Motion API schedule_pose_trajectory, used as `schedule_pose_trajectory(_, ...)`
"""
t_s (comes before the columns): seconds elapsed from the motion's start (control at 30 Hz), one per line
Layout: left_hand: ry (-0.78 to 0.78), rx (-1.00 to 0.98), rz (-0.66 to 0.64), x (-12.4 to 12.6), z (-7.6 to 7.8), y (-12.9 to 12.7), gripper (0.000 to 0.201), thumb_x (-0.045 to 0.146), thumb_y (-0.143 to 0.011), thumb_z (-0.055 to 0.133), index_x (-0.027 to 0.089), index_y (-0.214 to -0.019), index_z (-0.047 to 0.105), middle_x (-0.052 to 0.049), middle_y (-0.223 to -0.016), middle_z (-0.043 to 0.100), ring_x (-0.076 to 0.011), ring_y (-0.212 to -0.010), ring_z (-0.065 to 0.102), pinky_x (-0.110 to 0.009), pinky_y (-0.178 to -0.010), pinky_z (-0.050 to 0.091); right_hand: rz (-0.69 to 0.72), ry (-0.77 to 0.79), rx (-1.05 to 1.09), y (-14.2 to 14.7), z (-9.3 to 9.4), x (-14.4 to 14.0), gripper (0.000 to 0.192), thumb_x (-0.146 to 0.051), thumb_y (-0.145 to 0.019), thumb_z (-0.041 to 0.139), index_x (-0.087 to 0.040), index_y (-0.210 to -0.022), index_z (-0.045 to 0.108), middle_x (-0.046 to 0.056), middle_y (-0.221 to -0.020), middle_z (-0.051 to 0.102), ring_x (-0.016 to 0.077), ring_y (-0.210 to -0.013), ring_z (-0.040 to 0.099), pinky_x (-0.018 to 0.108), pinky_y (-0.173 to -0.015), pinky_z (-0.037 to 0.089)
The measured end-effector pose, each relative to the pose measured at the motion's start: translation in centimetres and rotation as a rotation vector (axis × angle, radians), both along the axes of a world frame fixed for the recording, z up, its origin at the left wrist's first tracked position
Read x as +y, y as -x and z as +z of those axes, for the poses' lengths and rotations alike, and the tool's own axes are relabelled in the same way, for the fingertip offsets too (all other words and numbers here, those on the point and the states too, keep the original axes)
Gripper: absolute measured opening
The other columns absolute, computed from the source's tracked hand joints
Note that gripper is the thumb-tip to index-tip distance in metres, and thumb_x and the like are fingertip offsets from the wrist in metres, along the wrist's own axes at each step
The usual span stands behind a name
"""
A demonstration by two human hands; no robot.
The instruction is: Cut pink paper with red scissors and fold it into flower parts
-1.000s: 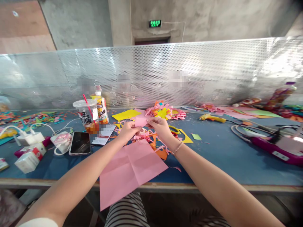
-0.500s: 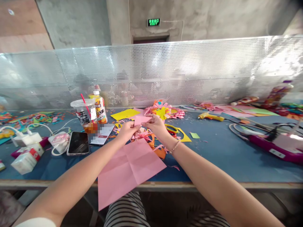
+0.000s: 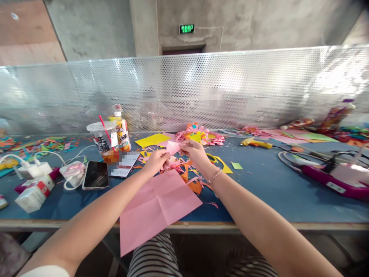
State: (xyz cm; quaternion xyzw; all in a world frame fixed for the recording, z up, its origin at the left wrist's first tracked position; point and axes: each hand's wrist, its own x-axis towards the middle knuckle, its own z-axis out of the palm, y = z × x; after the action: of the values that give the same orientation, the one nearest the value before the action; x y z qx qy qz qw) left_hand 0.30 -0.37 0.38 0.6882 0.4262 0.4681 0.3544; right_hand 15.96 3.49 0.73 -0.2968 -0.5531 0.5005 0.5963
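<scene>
A small folded piece of pink paper (image 3: 172,147) is held up over the middle of the table. My left hand (image 3: 158,161) pinches its lower left side, and my right hand (image 3: 193,151) pinches its right corner. Below my hands lies a large sheet of pink paper (image 3: 158,204) with crossing creases, its near corner hanging past the table edge. Pink and orange paper scraps (image 3: 187,175) lie just under and behind my hands. Yellow-handled scissors (image 3: 212,157) are partly hidden behind my right hand.
On the left are a smartphone (image 3: 96,175), a plastic cup with a straw (image 3: 102,140), a juice bottle (image 3: 122,132) and chargers (image 3: 36,169). Behind my hands sit paper flowers (image 3: 198,134). To the right lie a yellow glue gun (image 3: 256,143) and a purple power strip (image 3: 334,181). A perforated metal screen (image 3: 245,84) stands behind.
The small pink paper has been turned and now shows a pointed, folded shape. My right hand has shifted slightly right; the large sheet stays in place.
</scene>
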Motion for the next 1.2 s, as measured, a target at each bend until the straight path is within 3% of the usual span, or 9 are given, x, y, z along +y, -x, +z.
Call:
schedule_pose_trajectory(0.1, 0.027, -0.028, -0.064, -0.1, 0.1, -0.1, 0.028, 0.036, -0.074, 0.047, 0.014, -0.056, 0.047, 0.001, -0.044, 0.052, -0.0065, -0.035, 0.044, -0.019, -0.038, 0.032, 0.014, 0.001, 0.026, -0.3, -0.1, 0.3, 0.019, -0.029, -0.055, 0.067, -0.017, -0.064, 0.055, -0.002, -0.056, 0.054, 0.0091, -0.054, 0.053, 0.024, -0.056, 0.044)
schedule_pose_trajectory(0.23, 0.02, -0.053, -0.058, -0.1, 0.1, -0.1, 0.025, 0.035, -0.073, 0.048, 0.015, -0.058, 0.046, 0.002, -0.043, 0.05, -0.0063, -0.034, 0.043, -0.018, -0.037, 0.03, 0.014, 0.004, 0.035, -0.5, -0.2, 0.7, 0.018, -0.03, -0.056, 0.066, -0.018, -0.062, 0.054, -0.002, -0.056, 0.053, 0.0093, -0.054, 0.054, 0.024, -0.057, 0.045)
schedule_pose_trajectory(0.53, -0.098, -0.109, 0.141, 0.5, 0.1, 0.9, 0.027, 0.041, -0.071, 0.051, 0.015, -0.064, 0.056, 0.006, -0.038, 0.042, -0.0057, -0.033, 0.036, -0.019, -0.037, 0.026, -0.018, 0.011, 0.053, -0.7, 0.3, 0.6, 0.021, -0.032, -0.054, 0.068, -0.018, -0.063, 0.054, -0.003, -0.058, 0.053, 0.0086, -0.055, 0.052, 0.024, -0.058, 0.043)
schedule_pose_trajectory(0.67, -0.109, -0.278, 0.253, 1.5, -0.2, 2.1, 0.03, 0.043, -0.07, 0.051, 0.014, -0.074, 0.06, 0.005, -0.041, 0.044, -0.0056, -0.033, 0.036, -0.019, -0.037, 0.027, -0.106, -0.016, 0.102, -2.2, 0.6, 1.3, 0.02, -0.03, -0.055, 0.068, -0.018, -0.064, 0.055, -0.003, -0.059, 0.053, 0.0077, -0.053, 0.049, 0.023, -0.053, 0.04)
schedule_pose_trajectory(0.8, -0.031, -0.371, 0.204, 2.2, -0.7, 2.2, 0.032, 0.043, -0.07, 0.052, 0.013, -0.077, 0.058, 0.002, -0.048, 0.051, -0.0061, -0.038, 0.043, -0.018, -0.039, 0.032, -0.134, -0.006, 0.079, -2.7, 0.5, 1.7, 0.019, -0.03, -0.055, 0.067, -0.017, -0.063, 0.055, -0.003, -0.056, 0.051, 0.0069, -0.049, 0.045, 0.022, -0.049, 0.037)
schedule_pose_trajectory(0.93, 0.121, -0.397, 0.038, 2.0, -1.1, 1.2, 0.031, 0.038, -0.065, 0.059, 0.012, -0.081, 0.056, -0.002, -0.062, 0.06, -0.0094, -0.053, 0.055, -0.022, -0.054, 0.044, -0.087, 0.025, 0.089, -2.0, 0.3, 1.4, 0.02, -0.028, -0.054, 0.068, -0.017, -0.063, 0.055, -0.003, -0.059, 0.053, 0.0072, -0.053, 0.048, 0.023, -0.054, 0.041)
schedule_pose_trajectory(1.07, 0.104, -0.365, -0.061, 1.5, -1.3, 0.5, 0.036, 0.029, -0.058, 0.068, 0.012, -0.086, 0.055, -0.003, -0.072, 0.062, -0.0116, -0.066, 0.059, -0.026, -0.065, 0.047, 0.039, 0.076, 0.156, -1.1, 0.1, 0.7, 0.019, -0.019, -0.052, 0.068, -0.018, -0.063, 0.052, -0.003, -0.06, 0.054, 0.0092, -0.061, 0.056, 0.024, -0.064, 0.045)
schedule_pose_trajectory(1.2, 0.06, -0.403, -0.066, 1.4, -1.2, 0.5, 0.03, 0.029, -0.064, 0.063, 0.012, -0.088, 0.056, -0.004, -0.071, 0.063, -0.0121, -0.064, 0.06, -0.028, -0.066, 0.048, 0.146, 0.068, 0.119, -0.7, -0.3, 0.6, 0.015, -0.011, -0.052, 0.065, -0.017, -0.06, 0.054, -0.003, -0.059, 0.056, 0.0085, -0.062, 0.057, 0.021, -0.065, 0.045)
